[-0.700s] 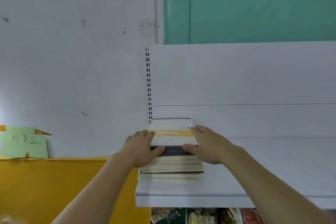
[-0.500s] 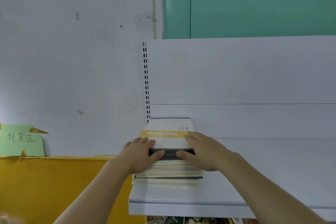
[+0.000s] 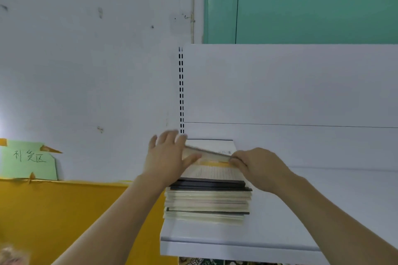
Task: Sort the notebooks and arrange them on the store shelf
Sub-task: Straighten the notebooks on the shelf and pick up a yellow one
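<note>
Nearest us, the white metal store shelf (image 3: 215, 245) carries our squared stack of cream-paged, dark-spined notebooks (image 3: 207, 202) at its left end; above it both hands are lifting the thin top notebook (image 3: 207, 154), tilted, our left hand (image 3: 169, 157) cupping its left edge with fingers loosely spread, our right hand (image 3: 257, 166) pinching its right edge; we judge we are sorting; next, carry it clear without dragging the lined yellow-banded cover (image 3: 215, 171) beneath; behind stands the white back panel (image 3: 280, 84).

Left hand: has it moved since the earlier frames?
Yes. The left hand has moved up and back along the notebook stack, toward the slotted upright, its fingers now reaching the upright's foot.
</note>
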### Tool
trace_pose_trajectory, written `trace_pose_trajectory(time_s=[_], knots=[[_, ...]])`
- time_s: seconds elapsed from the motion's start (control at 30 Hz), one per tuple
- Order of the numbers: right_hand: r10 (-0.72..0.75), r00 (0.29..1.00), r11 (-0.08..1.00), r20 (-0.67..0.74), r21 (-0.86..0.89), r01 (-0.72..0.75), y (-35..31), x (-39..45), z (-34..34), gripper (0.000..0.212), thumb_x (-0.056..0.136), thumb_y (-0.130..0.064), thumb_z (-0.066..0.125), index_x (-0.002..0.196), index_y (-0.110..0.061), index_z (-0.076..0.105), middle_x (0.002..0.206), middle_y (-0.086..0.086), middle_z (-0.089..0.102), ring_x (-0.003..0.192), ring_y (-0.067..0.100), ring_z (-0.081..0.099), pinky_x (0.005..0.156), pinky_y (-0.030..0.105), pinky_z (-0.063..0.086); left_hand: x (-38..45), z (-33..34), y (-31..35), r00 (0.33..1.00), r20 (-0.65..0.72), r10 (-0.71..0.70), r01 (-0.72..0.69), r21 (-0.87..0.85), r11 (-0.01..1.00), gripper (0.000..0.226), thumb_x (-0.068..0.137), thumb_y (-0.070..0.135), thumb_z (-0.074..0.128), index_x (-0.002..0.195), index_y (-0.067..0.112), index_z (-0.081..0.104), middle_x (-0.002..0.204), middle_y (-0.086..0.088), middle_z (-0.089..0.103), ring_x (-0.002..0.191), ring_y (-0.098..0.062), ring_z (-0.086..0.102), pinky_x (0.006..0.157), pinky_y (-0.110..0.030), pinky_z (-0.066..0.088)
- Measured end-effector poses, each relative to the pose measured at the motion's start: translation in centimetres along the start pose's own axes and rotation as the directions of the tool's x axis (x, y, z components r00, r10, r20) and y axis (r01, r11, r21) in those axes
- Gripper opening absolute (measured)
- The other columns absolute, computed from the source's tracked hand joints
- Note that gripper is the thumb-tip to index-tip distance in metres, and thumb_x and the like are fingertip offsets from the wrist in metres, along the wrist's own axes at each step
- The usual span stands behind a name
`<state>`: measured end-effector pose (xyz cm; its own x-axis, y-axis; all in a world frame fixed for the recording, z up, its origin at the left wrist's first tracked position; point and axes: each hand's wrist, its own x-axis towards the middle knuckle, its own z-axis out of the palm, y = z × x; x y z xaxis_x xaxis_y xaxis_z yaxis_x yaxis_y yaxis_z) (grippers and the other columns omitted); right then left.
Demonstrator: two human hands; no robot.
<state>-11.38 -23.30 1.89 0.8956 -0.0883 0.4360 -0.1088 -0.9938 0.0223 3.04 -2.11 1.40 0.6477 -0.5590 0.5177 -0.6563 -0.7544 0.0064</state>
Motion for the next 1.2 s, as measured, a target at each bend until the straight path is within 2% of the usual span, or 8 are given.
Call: trace_pose_trajectory(time_s=[0.07,0.17,0.33,0.47,0.67,0.8,0.9,1.2], knots=[[0.028,0.981,0.996,-0.193,-0.083,-0.045,-0.3,0.0,-0.3,0.049,0.099,-0.050,0.012,0.097,-0.028,0.056,0.074,-0.009,0.064,0.065,0.014,0.058,0.063,0.033,0.051,0.0,-1.4,0.8,0.979,-0.162,-0.123,0.099,-0.146,0.984,0.087,0.091,0.076,0.030,0.155,0.017,0.023,0.160,-0.008,0.028,0.148,-0.026,0.024,0.119,-0.046,0.024],[0.012,0.910,0.978,-0.415,-0.185,-0.097,-1.8,-0.4,-0.1,0.048,0.101,-0.044,0.016,0.098,-0.027,0.061,0.065,-0.009,0.063,0.051,0.014,0.055,0.045,0.027,0.043,-0.4,-3.1,2.9,0.976,0.014,-0.219,0.205,-0.421,0.884,0.088,0.090,0.077,0.020,0.145,0.013,0.042,0.136,-0.007,0.058,0.125,-0.026,0.054,0.103,-0.043,0.044],[-0.128,0.822,0.983,-0.555,-0.183,0.029,-6.2,-0.7,0.8,0.019,0.091,-0.024,0.049,0.096,-0.017,0.066,0.067,-0.005,0.063,0.052,0.021,0.058,0.044,0.027,0.033,-1.4,-3.1,6.5,0.981,0.154,-0.114,0.189,-0.880,0.437,0.053,0.092,0.068,0.045,0.124,0.026,0.054,0.111,0.011,0.069,0.101,-0.006,0.066,0.090,-0.030,0.052],[-0.191,0.938,0.973,-0.289,0.070,0.220,-7.0,-1.5,2.0,0.049,0.104,-0.039,0.020,0.139,-0.017,0.045,0.133,-0.004,0.056,0.118,0.013,0.053,0.094,0.031,0.045,-1.4,-2.9,6.0,0.942,0.042,-0.332,0.207,-0.853,0.479,0.018,0.104,0.026,0.043,0.117,0.020,0.055,0.103,0.005,0.067,0.091,-0.011,0.063,0.078,-0.032,0.051],[-0.009,1.000,0.995,-0.002,0.103,0.009,-3.7,-2.6,2.5,0.059,0.098,-0.055,0.025,0.148,-0.024,0.030,0.154,-0.008,0.030,0.141,0.012,0.026,0.116,0.030,0.023,-2.6,-2.6,1.4,0.911,-0.019,-0.411,0.196,-0.858,0.474,0.012,0.104,0.030,0.049,0.106,0.026,0.060,0.097,0.015,0.068,0.090,-0.005,0.064,0.071,-0.024,0.049],[-0.028,0.971,0.999,0.237,0.039,0.020,-3.1,-2.1,2.8,0.043,0.099,-0.049,0.030,0.128,-0.023,0.049,0.131,-0.005,0.052,0.118,0.017,0.049,0.098,0.031,0.040,-3.2,-2.7,-0.1,0.926,0.057,-0.372,0.232,-0.865,0.445,0.015,0.104,0.030,0.049,0.110,0.023,0.061,0.101,0.015,0.069,0.095,-0.008,0.064,0.072,-0.024,0.048],[-0.039,0.980,0.999,0.197,0.032,0.034,-3.3,-1.3,1.7,0.034,0.102,-0.042,0.029,0.100,-0.024,0.057,0.099,-0.005,0.063,0.091,0.018,0.056,0.080,0.036,0.047,-3.3,-3.5,-0.8,0.925,0.065,-0.376,0.234,-0.874,0.425,0.015,0.106,0.030,0.045,0.111,0.023,0.057,0.103,0.012,0.067,0.096,-0.011,0.063,0.072,-0.027,0.049],[0.145,0.976,0.951,-0.160,-0.249,-0.182,-2.4,0.2,-2.9,0.022,0.101,-0.035,0.038,0.098,-0.020,0.053,0.068,-0.010,0.048,0.056,0.011,0.046,0.048,0.021,0.029,-2.9,-6.6,-1.8,0.878,-0.079,-0.473,0.134,-0.907,0.400,0.035,0.108,0.031,0.032,0.143,0.029,0.034,0.123,0.007,0.054,0.106,-0.021,0.054,0.079,-0.038,0.054]])
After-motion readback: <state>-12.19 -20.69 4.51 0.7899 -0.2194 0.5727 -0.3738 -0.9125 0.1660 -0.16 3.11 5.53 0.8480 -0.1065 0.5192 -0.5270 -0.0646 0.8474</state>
